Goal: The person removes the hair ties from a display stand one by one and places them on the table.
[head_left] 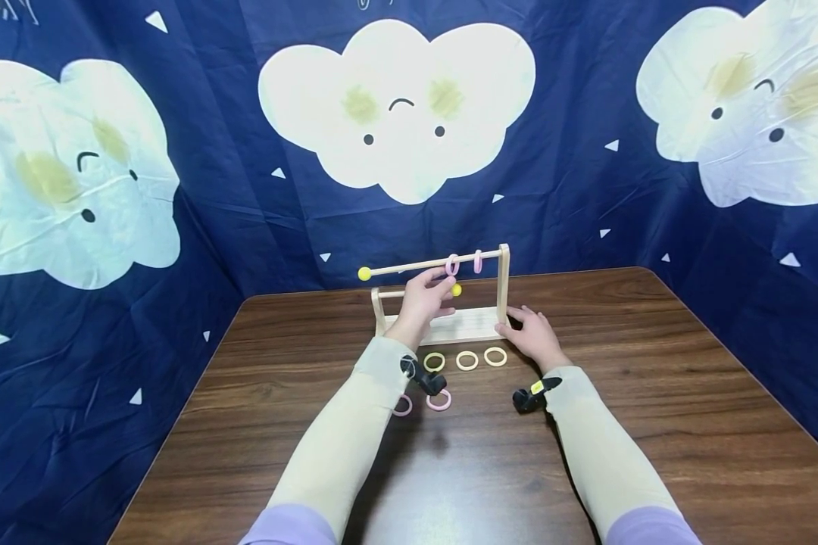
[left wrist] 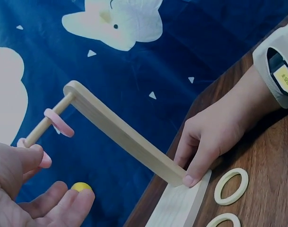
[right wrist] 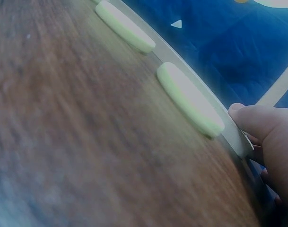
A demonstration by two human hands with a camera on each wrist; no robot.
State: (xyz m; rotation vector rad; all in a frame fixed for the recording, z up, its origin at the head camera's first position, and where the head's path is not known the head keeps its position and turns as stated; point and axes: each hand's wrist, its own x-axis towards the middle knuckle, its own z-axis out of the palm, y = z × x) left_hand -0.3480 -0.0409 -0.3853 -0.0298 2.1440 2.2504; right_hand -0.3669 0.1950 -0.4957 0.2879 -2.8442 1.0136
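A wooden stand holds two horizontal rods, each tipped with a yellow ball. My left hand pinches a pink ring that is around the upper rod, partway along it. Closer to the tall post, another pink ring hangs on the same rod. My right hand grips the right end of the stand's base by the foot of that post, thumb in front. The left hand hides part of the lower rod, though its yellow ball shows past the fingers.
In front of the base lie three pale yellow rings in a row. Nearer to me are two pink rings, one partly covered by the left forearm. A blue cloth with clouds hangs behind the brown table.
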